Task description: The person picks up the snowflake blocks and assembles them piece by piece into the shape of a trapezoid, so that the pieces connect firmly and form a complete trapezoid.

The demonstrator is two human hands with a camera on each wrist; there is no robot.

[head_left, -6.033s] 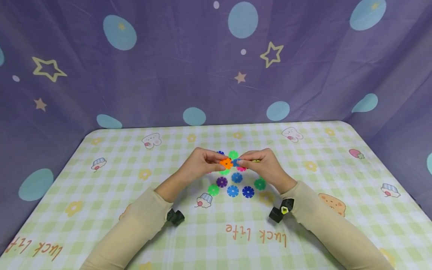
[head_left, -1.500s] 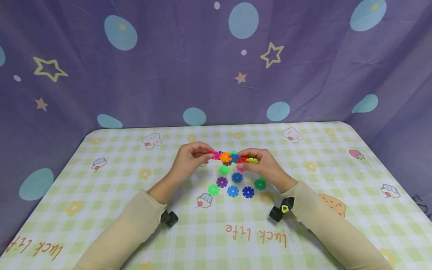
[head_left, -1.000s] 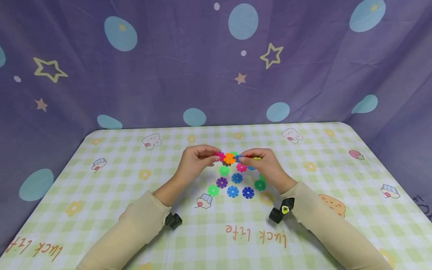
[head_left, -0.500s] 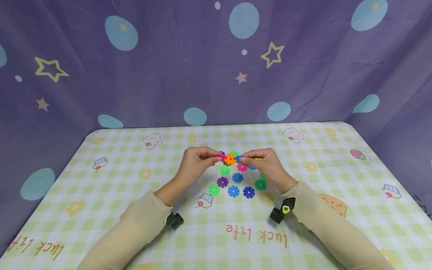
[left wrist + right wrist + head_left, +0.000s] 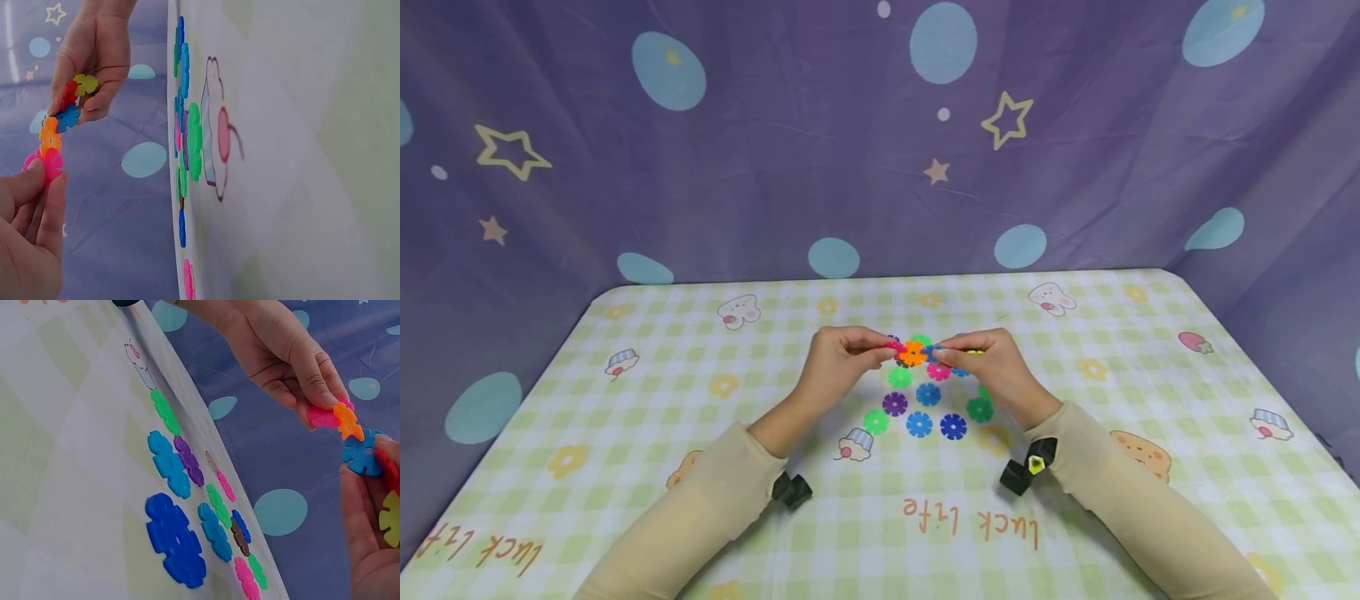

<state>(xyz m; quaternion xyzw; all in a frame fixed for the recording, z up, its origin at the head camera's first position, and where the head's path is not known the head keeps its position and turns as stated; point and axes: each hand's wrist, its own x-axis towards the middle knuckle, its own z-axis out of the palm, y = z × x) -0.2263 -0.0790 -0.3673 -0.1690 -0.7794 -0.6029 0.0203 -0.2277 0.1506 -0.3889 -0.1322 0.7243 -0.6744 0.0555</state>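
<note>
With the orange disc (image 5: 914, 358) taken as the dial's centre in the head view, the left hand (image 5: 838, 363) was noted at 9 o'clock and the right hand (image 5: 1000, 368) at 3 o'clock. The pink disc (image 5: 54, 164) was pinched between the left thumb and bent fingers. The blue disc (image 5: 359, 456) was gripped by the right thumb and fingers, with the red disc (image 5: 389, 472) and the yellow disc (image 5: 390, 520) in line beyond it, close against that hand. All five were held as one chain above the tablecloth (image 5: 850, 546). Pink and orange were seen to overlap at their edges; depth of seating could not be told.

Step in hand was judged to be the pressing of pink into orange, slot to slot. For the next move, square alignment and short, firm pressure were judged necessary. Loose stock was recorded below: green disc (image 5: 876, 422) at 7 o'clock, dark blue disc (image 5: 953, 427) at 5.
</note>
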